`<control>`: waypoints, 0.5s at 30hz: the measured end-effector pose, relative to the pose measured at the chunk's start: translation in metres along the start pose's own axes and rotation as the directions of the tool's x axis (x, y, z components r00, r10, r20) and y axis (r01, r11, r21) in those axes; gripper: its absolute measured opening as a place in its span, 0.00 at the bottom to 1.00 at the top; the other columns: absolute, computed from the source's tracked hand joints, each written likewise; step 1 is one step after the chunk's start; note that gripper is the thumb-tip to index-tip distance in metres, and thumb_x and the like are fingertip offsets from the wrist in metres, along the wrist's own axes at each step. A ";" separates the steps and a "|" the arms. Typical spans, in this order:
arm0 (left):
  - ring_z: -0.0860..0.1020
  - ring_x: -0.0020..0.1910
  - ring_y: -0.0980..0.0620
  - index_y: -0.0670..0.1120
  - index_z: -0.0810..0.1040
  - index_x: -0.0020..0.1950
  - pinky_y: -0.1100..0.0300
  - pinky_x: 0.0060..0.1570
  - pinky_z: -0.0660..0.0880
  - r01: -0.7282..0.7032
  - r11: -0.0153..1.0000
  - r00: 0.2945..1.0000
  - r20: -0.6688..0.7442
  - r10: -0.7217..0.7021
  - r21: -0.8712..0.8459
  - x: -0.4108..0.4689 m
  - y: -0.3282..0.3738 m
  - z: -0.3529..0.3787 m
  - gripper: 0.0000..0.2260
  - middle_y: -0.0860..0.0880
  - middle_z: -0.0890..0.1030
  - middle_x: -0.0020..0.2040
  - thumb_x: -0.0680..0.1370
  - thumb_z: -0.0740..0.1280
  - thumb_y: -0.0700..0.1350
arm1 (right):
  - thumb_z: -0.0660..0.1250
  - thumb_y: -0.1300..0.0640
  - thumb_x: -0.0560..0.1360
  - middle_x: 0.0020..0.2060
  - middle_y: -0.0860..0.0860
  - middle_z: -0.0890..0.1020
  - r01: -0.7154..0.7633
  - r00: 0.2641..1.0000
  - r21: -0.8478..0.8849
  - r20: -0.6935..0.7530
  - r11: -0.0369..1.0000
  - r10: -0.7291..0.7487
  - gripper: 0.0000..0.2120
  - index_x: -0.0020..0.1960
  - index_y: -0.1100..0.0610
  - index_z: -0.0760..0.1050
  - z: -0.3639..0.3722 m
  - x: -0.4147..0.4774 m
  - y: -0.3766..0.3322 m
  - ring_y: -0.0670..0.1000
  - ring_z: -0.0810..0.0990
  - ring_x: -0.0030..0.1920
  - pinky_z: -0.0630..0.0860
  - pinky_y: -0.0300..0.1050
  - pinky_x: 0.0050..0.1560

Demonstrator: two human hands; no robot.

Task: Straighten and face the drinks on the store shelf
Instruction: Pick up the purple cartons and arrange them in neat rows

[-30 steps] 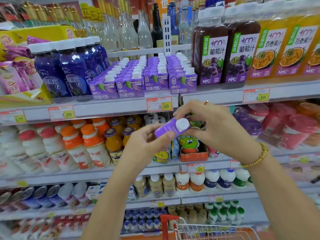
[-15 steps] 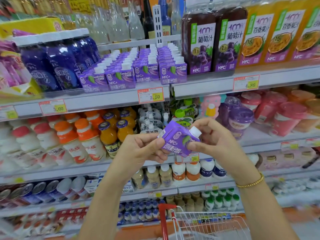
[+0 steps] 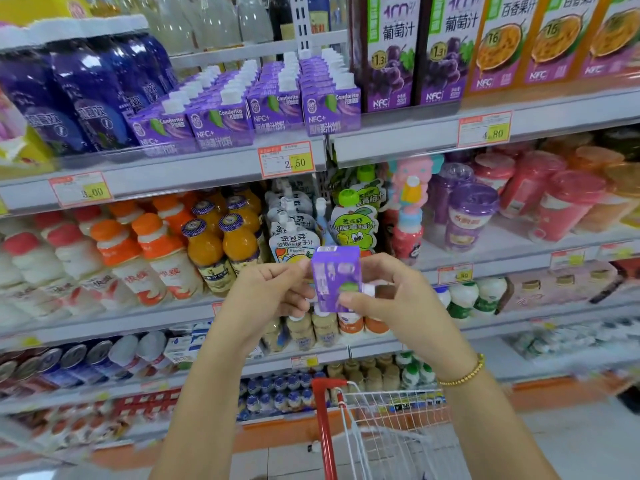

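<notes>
Here we are at the drinks aisle, and the purple juice carton (image 3: 334,278) is off the shelf, held in mid-air in front of the middle shelves, right between both hands. The left hand (image 3: 270,299) has its fingers curled in, with the tips pinching the carton's left edge. The right hand (image 3: 398,299) takes the other side, thumb laid across the lower front and fingers tucked round behind. There's a gold bead bracelet (image 3: 462,374) on that wrist.

The carton stands roughly upright with a flat end bearing a pale patch on top. A bit of white shows low on its right side by the thumb (the print is too blurred to read).

Up above, the upper shelf (image 3: 194,168) carries four rows of matching purple cartons (image 3: 277,102), white caps up and labels to the front. A 2.50 price tag (image 3: 285,162) sits on the shelf edge beneath them. To their left stand dark blue bottles (image 3: 79,88). To their right are tall grape juice bottles (image 3: 384,53), then passion-fruit juice bottles (image 3: 540,39).

Behind the hands there are white bottles with orange caps (image 3: 152,258), orange juice bottles (image 3: 239,240) and spouted pouches (image 3: 291,230). Down below, a wire shopping cart (image 3: 391,427) with a red handle sits between the forearms.
</notes>
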State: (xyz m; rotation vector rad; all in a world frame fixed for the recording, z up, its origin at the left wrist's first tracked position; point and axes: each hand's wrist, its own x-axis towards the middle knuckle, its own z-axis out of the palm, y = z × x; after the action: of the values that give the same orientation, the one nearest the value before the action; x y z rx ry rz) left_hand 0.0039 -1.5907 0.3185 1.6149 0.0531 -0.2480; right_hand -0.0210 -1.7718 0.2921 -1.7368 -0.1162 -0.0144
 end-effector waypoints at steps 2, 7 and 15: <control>0.78 0.26 0.52 0.40 0.81 0.41 0.65 0.26 0.76 0.064 0.998 0.998 0.012 -0.064 0.008 -0.002 0.002 -0.001 0.16 0.41 0.83 0.34 0.77 0.63 0.52 | 0.76 0.61 0.67 0.48 0.44 0.80 0.182 0.976 -0.206 -0.077 0.961 -0.202 0.15 0.51 0.51 0.78 0.000 0.002 0.008 0.40 0.78 0.49 0.76 0.36 0.46; 0.83 0.34 0.52 0.38 0.82 0.47 0.65 0.32 0.78 0.177 0.975 0.962 0.185 -0.199 0.131 -0.002 0.003 0.000 0.21 0.41 0.85 0.42 0.69 0.65 0.56 | 0.73 0.73 0.66 0.56 0.52 0.75 0.525 0.802 -0.488 0.010 0.698 -0.597 0.19 0.52 0.57 0.79 0.003 0.008 0.013 0.39 0.72 0.57 0.68 0.27 0.55; 0.83 0.47 0.54 0.44 0.78 0.52 0.66 0.46 0.78 -0.102 0.986 0.988 0.126 0.086 0.130 0.000 -0.004 -0.003 0.16 0.50 0.85 0.47 0.66 0.75 0.38 | 0.60 0.64 0.76 0.57 0.44 0.78 0.355 0.934 0.104 0.012 0.929 -0.358 0.16 0.61 0.52 0.70 -0.008 0.003 0.002 0.46 0.75 0.63 0.77 0.43 0.56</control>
State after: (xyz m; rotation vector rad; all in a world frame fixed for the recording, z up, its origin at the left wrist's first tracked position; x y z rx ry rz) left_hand 0.0033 -1.5876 0.3145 1.7303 -0.1346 -0.2799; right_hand -0.0176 -1.7800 0.2918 -1.5954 -0.4478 -0.2458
